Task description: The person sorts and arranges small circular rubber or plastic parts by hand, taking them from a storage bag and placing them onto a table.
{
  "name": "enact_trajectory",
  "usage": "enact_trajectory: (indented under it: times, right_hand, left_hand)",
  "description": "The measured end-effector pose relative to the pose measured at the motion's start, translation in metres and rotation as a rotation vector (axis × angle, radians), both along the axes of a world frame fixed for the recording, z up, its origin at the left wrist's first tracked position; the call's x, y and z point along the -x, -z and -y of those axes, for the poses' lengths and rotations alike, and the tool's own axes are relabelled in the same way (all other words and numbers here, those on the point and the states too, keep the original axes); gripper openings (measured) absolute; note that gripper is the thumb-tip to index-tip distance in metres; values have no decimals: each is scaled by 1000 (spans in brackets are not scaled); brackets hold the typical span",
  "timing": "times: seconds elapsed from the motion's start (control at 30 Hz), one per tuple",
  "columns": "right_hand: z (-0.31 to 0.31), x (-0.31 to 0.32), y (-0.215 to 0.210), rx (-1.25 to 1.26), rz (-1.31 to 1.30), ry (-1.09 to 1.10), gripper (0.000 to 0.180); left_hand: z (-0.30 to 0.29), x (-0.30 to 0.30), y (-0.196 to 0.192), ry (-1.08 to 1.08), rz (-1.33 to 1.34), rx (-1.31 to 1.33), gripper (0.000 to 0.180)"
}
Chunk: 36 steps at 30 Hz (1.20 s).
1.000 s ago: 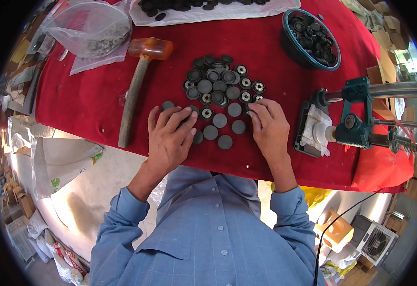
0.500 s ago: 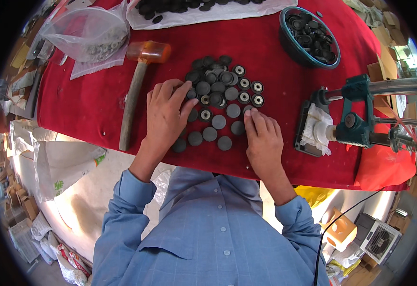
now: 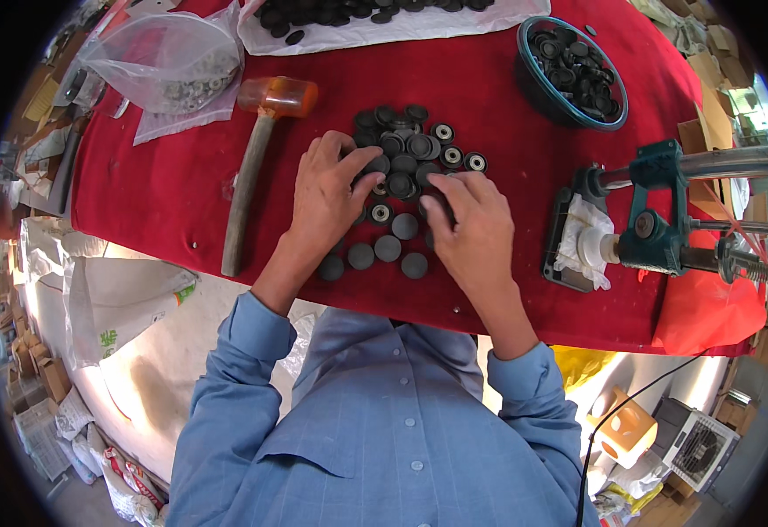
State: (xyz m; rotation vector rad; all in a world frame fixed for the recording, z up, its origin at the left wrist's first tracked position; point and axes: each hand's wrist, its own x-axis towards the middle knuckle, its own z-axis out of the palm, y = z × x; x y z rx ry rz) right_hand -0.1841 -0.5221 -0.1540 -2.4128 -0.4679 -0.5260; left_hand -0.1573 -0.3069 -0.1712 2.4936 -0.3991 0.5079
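Note:
On the red cloth lies a loose pile of black round discs (image 3: 404, 226). Some lie with a metal ring and centre hole facing up, like the one at the pile's right side, a ringed disc (image 3: 476, 162). My left hand (image 3: 327, 189) curls over the pile's left edge, thumb and forefinger closed about a black disc (image 3: 377, 165). At the right edge my right hand (image 3: 476, 220) has its thumb and fingers bent around a dark disc, mostly hidden by the fingers. Several separate discs (image 3: 387, 249) lie nearer me, between my wrists.
Left of the pile lies a mallet (image 3: 257, 167) with an orange head. Beyond it is a clear plastic bag (image 3: 169, 66) of small parts. A blue-rimmed bowl (image 3: 525, 66) of black pieces stands far right, a green press (image 3: 656, 206) nearer; a white tray (image 3: 384, 38) lies at the back.
Both hands have come closer together over the pile. My left hand has shifted right, and my right hand has moved left and slightly farther away, covering discs that showed before.

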Motion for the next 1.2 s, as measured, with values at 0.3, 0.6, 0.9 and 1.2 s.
enact_trajectory:
  times: [0.3,0.6,0.9,1.2]
  right_hand:
    - [-25,-12,10,63,-74,-21,34]
    - [36,-18,-3,-515,-240,136,27]
    - [73,-9,5,-514,-282,237,23]
    - [56,-18,18,-149,2,94,18]
  left_hand:
    - [1,25,-20,33,-177,443,25]
    - [3,36,-9,126,-136,135,20]
    - [5,59,-17,127,3,-34,28]
    - [3,93,-16,135,-132,-389,47]
